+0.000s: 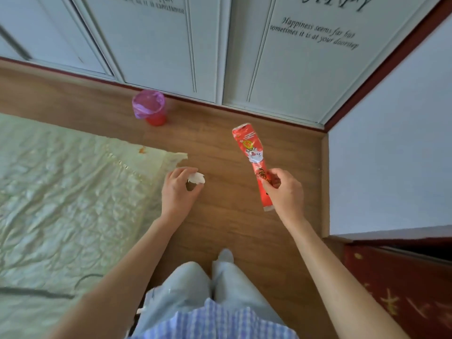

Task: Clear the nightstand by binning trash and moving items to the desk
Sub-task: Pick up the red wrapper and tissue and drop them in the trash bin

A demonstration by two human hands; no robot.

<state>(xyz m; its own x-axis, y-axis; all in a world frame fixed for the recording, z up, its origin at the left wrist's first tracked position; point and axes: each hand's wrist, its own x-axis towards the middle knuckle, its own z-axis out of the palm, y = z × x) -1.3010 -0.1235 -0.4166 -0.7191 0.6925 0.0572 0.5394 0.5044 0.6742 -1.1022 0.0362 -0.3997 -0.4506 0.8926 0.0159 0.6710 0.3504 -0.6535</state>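
Note:
My right hand [283,189] grips the lower part of a long red snack wrapper [250,148] with a cartoon print; the wrapper points up and away over the wooden floor. My left hand [177,189] is closed around a small crumpled white tissue [196,178] beside the bed's corner. A small red bin [151,107] lined with a purple bag stands on the floor against the wardrobe, ahead and to the left of both hands. The nightstand and desk are out of view.
A bed with a pale green quilted cover [68,192] fills the left side. White wardrobe doors [171,45] run along the back, a white wall [391,155] stands on the right. A dark red patterned surface [403,289] lies at lower right. My legs stand on the wooden floor [232,228].

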